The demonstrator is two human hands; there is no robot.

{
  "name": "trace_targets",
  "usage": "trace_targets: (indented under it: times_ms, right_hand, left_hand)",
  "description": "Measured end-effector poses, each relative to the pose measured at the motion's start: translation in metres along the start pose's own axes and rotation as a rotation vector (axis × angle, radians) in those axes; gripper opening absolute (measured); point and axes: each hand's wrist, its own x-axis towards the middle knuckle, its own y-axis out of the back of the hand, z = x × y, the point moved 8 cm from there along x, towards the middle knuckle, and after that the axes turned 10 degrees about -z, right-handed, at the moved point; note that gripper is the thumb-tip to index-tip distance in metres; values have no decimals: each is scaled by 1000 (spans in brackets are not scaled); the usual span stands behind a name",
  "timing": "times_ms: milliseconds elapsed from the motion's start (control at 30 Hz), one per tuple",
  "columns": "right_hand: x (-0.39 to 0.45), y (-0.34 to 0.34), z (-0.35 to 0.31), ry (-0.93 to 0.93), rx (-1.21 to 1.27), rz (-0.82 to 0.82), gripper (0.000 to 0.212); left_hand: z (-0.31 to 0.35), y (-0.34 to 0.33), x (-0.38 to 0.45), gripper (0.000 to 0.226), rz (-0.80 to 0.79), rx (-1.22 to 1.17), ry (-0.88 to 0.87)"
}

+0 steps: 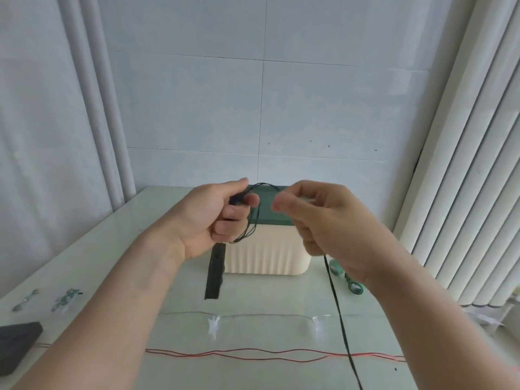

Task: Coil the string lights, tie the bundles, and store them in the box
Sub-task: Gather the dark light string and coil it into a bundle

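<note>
1. Two hands at frame centre, raised above the worktop (pixel 180 294). Left hand (pixel 213 218): grip closed around a coil of dark string lights (pixel 254 218), several loops hanging from the fingers. Right hand (pixel 323 220): grip narrow, thumb and fingers pinching the same strand, whose free length (pixel 339 313) trails down to the lower edge of the frame.
2. Step in hand, as judged: coiling; no tie yet visible on the bundle.
3. Next move, as judged: feed the trailing length into further loops with even tension, avoiding a snag on the red wire (pixel 253 354) it crosses.
4. One box (pixel 267 254), cream ribbed body, dark green top, behind the hands. Contents cannot be seen.
5. Black strap (pixel 215 273), beside the box, lower centre.
</note>
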Motion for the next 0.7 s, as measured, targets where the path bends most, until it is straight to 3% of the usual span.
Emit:
trace_targets:
  times_ms: [133, 300, 533, 700]
  right_hand:
    - [1, 16, 0, 54, -21, 111, 19]
    - [7, 20, 11, 24, -112, 161, 21]
    - [12, 18, 23, -30, -19, 126, 24]
    - [8, -10, 27, -141, 254, -251, 26]
  left_hand:
    - [-4, -25, -3, 49, -306, -66, 75]
    - [-1, -35, -7, 37, -475, -180, 34]
    - [4, -26, -2, 33, -294, -356, -45]
    - [21, -6, 0, 33, -117, -510, -278]
